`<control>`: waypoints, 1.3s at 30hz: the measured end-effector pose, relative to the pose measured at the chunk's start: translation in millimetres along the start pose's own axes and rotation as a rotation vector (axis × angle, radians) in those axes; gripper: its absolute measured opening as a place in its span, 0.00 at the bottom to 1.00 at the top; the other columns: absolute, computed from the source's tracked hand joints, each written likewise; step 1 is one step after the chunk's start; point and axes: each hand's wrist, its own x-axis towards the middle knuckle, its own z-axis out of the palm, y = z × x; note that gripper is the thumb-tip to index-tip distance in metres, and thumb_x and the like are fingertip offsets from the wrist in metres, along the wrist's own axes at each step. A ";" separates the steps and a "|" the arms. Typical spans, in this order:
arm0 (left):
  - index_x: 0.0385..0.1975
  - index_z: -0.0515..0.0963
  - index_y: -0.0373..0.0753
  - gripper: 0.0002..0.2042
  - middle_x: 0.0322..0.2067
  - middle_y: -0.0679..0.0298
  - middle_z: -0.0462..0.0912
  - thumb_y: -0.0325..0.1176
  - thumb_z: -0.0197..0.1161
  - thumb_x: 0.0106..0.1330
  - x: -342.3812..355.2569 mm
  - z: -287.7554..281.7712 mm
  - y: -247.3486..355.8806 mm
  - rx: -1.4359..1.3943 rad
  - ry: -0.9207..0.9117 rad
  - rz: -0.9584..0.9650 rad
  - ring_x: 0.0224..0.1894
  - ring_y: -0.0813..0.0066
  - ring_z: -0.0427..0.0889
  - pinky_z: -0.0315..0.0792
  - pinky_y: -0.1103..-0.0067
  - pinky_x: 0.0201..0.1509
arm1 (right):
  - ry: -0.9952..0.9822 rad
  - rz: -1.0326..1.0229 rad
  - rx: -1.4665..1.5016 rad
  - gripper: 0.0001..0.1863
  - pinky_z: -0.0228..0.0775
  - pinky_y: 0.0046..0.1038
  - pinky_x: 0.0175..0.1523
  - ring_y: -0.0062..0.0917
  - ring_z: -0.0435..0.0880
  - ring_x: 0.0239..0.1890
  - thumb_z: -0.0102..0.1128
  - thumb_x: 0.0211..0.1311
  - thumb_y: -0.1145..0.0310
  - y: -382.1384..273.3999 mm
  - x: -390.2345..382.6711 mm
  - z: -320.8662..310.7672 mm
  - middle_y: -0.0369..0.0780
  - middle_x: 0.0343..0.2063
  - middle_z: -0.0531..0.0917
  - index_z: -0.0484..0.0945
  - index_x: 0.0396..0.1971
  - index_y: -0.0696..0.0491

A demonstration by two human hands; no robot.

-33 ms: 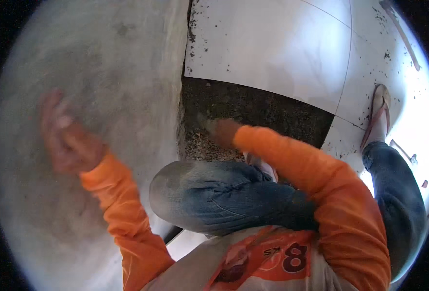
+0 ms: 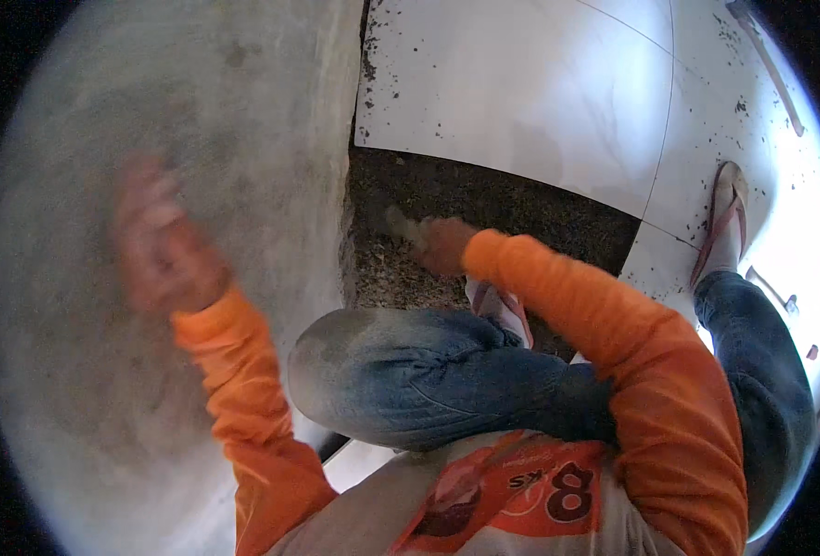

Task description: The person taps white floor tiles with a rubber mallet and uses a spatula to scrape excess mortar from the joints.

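My left hand (image 2: pixel 169 241) is raised in front of the grey cement surface (image 2: pixel 234 139), blurred by motion. Its fingers look stretched out, and I see nothing held in it. Lower down and to the right, my right hand (image 2: pixel 442 246) is over a dark strip of bare, rough ground (image 2: pixel 512 199). Its fingers curl in toward a small pale greyish thing (image 2: pixel 398 222), too blurred to name. Gritty, crumbly material (image 2: pixel 387 273) lies just below that hand.
Large white floor tiles (image 2: pixel 512 83) border the bare strip, with dark crumbs scattered on them. My bent knee (image 2: pixel 336 371) is close to the cement surface. One sandalled foot (image 2: pixel 725 204) rests on the tiles at right; the other foot (image 2: pixel 498 306) is by the strip. A long thin bar (image 2: pixel 771 69) lies far right.
My left hand has shifted to the right across the cement surface. My right hand has moved slightly to the right, and the pale thing at its fingers shows more plainly.
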 end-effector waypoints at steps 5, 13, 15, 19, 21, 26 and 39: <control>0.36 0.78 0.37 0.09 0.34 0.56 0.82 0.34 0.58 0.62 -92.7 102.3 43.8 -0.223 -0.309 -0.644 0.36 0.62 0.82 0.74 0.74 0.40 | 0.261 0.067 0.328 0.22 0.70 0.44 0.42 0.51 0.79 0.37 0.45 0.63 0.57 20.8 -39.4 -1.0 0.58 0.33 0.79 0.66 0.49 0.59; 0.34 0.80 0.36 0.13 0.25 0.60 0.82 0.41 0.59 0.62 -206.5 112.0 175.1 -0.483 -0.290 -1.297 0.27 0.70 0.81 0.75 0.74 0.34 | 0.937 0.023 0.553 0.23 0.68 0.45 0.45 0.53 0.76 0.40 0.48 0.61 0.60 8.7 11.7 -29.2 0.56 0.36 0.78 0.65 0.52 0.60; 0.34 0.81 0.36 0.15 0.25 0.60 0.83 0.43 0.59 0.62 -240.6 93.5 191.4 -0.505 -0.346 -1.379 0.28 0.70 0.81 0.75 0.74 0.35 | 0.800 0.028 0.458 0.24 0.68 0.44 0.47 0.52 0.77 0.41 0.48 0.60 0.63 -15.5 21.6 -72.6 0.55 0.36 0.79 0.65 0.53 0.60; 0.38 0.80 0.37 0.19 0.27 0.58 0.83 0.48 0.55 0.64 -264.5 98.3 217.7 -0.596 -0.494 -1.455 0.31 0.69 0.82 0.76 0.72 0.38 | 0.450 -0.002 -0.150 0.19 0.71 0.42 0.47 0.49 0.79 0.40 0.49 0.59 0.66 -9.4 63.4 -92.0 0.53 0.35 0.80 0.71 0.48 0.61; 0.39 0.79 0.37 0.20 0.28 0.57 0.83 0.49 0.54 0.64 -269.6 89.4 222.9 -0.615 -0.520 -1.536 0.32 0.69 0.83 0.76 0.72 0.40 | 0.459 0.288 0.407 0.15 0.72 0.40 0.47 0.46 0.80 0.38 0.50 0.57 0.67 -64.7 34.6 -103.7 0.53 0.35 0.81 0.79 0.37 0.61; 0.37 0.79 0.37 0.20 0.27 0.59 0.82 0.50 0.54 0.63 -273.0 89.3 211.5 -0.706 -0.598 -1.579 0.30 0.70 0.81 0.74 0.72 0.37 | 0.055 0.031 0.000 0.20 0.73 0.42 0.45 0.49 0.80 0.38 0.48 0.61 0.62 -64.0 38.7 28.3 0.54 0.37 0.80 0.70 0.48 0.62; 0.32 0.78 0.39 0.20 0.22 0.64 0.79 0.52 0.53 0.62 -222.8 123.4 161.2 -0.946 -0.447 -1.862 0.23 0.75 0.74 0.68 0.75 0.28 | 0.598 0.250 -0.360 0.28 0.74 0.36 0.33 0.37 0.77 0.34 0.53 0.55 0.70 28.6 -78.3 6.5 0.43 0.35 0.72 0.63 0.59 0.48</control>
